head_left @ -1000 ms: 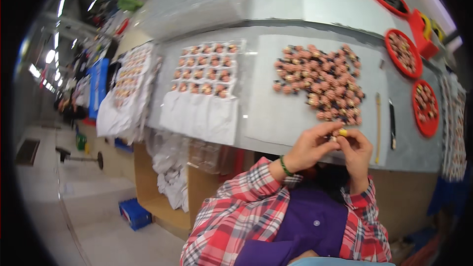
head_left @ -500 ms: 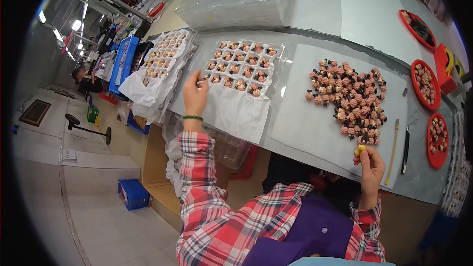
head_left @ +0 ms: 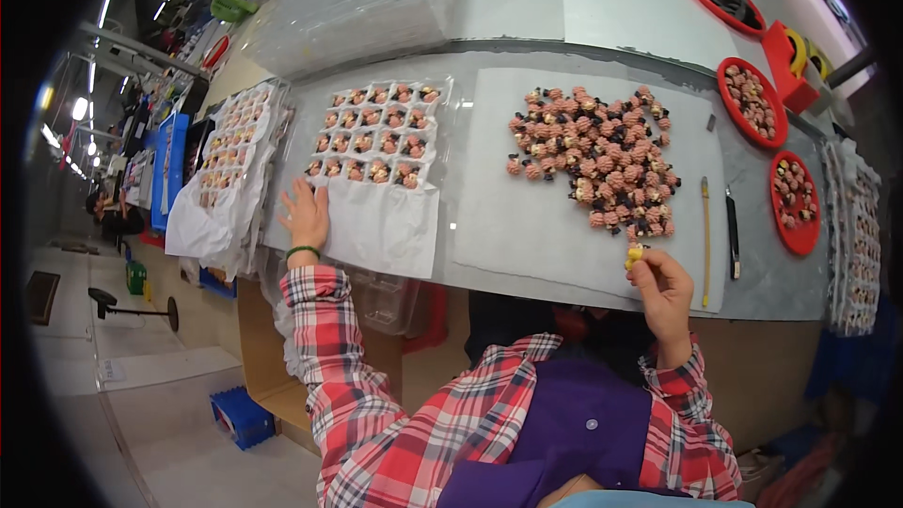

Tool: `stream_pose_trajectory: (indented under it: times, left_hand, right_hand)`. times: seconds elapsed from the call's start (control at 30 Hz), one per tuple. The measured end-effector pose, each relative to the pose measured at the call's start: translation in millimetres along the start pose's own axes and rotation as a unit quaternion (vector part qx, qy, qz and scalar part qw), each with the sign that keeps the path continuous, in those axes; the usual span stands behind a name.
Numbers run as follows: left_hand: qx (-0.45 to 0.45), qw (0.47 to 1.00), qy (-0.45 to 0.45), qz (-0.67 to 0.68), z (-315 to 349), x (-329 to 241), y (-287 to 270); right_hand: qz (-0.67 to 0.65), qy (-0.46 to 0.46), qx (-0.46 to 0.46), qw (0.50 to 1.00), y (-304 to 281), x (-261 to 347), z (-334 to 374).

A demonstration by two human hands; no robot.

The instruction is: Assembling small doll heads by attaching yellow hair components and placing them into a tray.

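My left hand (head_left: 308,216) lies with its fingers apart at the near left corner of a clear compartment tray (head_left: 442,146) lined with white paper. Small pink-and-black figurines (head_left: 388,142) fill the tray's rows, one to a compartment; a corner figurine (head_left: 315,167) sits just beyond my left fingertips. At the near edge of a white sheet (head_left: 508,226), my right hand (head_left: 666,299) pinches a small yellow piece (head_left: 634,258), whose exact kind I cannot make out. Just beyond it spreads a loose heap of the same pink figurines (head_left: 611,150).
A yellow stick tool (head_left: 705,245) and a black craft knife (head_left: 733,235) lie right of the sheet. Red bowls (head_left: 779,127) of parts stand farther right, near a tape dispenser (head_left: 788,66). Filled trays (head_left: 230,146) are stacked left; clear plastic trays (head_left: 357,5) are piled behind.
My left hand has drawn back from the tray's corner and its pinching fingers have spread; a figurine now shows in that corner. My right hand keeps its yellow piece. The whole view has shifted.
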State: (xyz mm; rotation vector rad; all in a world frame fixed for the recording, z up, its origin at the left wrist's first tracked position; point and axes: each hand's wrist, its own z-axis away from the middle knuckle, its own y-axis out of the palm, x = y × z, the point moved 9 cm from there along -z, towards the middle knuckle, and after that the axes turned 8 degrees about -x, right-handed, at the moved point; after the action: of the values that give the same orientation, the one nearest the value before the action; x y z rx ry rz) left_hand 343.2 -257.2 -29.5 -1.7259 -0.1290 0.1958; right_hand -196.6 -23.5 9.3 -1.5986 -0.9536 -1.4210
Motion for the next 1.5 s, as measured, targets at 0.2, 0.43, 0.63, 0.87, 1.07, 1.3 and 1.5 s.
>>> stream_pose_trajectory:
  times: [0.2, 0.43, 0.63, 0.87, 1.07, 1.3, 1.5]
  left_hand:
    - [0.006, 1.000, -0.022, 0.003, 2.5, -12.9, 1.8]
    - [0.012, 0.999, -0.032, -0.005, -26.3, -35.9, 11.6]
    - [0.011, 0.998, -0.037, 0.042, -37.1, -32.9, 6.2]
    - [-0.076, 0.842, 0.004, 0.534, 8.4, -96.9, -91.9]
    - [0.142, 0.748, 0.236, 0.604, 152.0, -280.1, -127.2]
    - [0.396, 0.624, 0.165, 0.653, 252.9, -365.8, -47.7]
    - [0.416, 0.596, 0.124, 0.675, 263.3, -390.6, -24.2]
  right_hand:
    - [0.086, -0.066, 0.071, 0.992, 26.7, 21.9, 7.3]
    - [0.113, -0.070, 0.062, 0.989, 17.4, 24.9, 6.9]
    - [0.143, -0.087, -0.029, 0.985, -18.8, 27.0, -7.4]
    - [0.225, -0.123, -0.100, 0.961, -41.3, 29.6, -8.9]
    - [0.327, -0.172, -0.086, 0.925, -17.5, 21.2, -8.1]
    - [0.393, -0.252, -0.073, 0.881, -11.6, 34.3, -5.4]
    - [0.228, -0.214, -0.029, 0.950, -2.0, 41.3, 2.3]
